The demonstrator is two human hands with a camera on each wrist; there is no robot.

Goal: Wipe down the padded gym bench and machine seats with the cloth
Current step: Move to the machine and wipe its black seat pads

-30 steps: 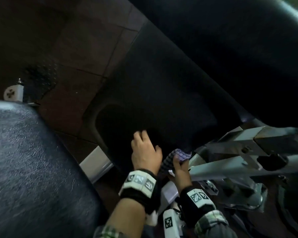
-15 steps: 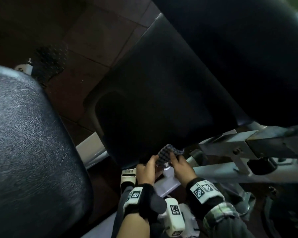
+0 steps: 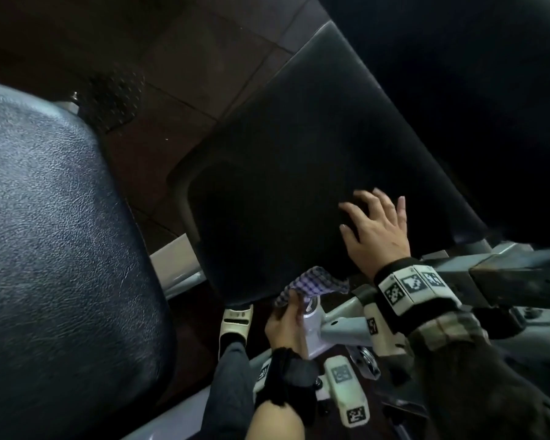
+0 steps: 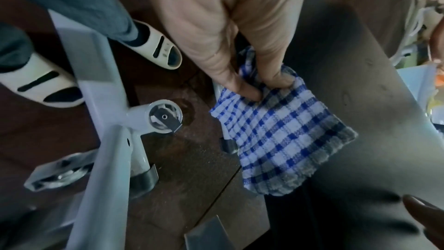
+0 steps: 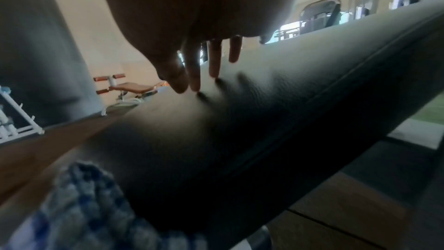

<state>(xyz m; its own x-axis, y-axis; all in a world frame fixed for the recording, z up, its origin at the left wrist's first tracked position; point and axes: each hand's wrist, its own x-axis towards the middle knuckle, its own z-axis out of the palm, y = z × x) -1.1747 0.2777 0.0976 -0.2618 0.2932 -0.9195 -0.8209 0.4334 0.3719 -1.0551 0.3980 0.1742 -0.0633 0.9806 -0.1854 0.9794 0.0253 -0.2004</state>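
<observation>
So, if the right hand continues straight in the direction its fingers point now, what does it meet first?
Nothing new: the right hand already has its fingertips on the black seat pad. Going straight on, it would probably just slide further along that pad.

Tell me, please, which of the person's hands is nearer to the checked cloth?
Left. The left hand pinches the checked cloth at the near edge of the black seat pad; the right hand rests spread on that pad, apart from the cloth.
</observation>
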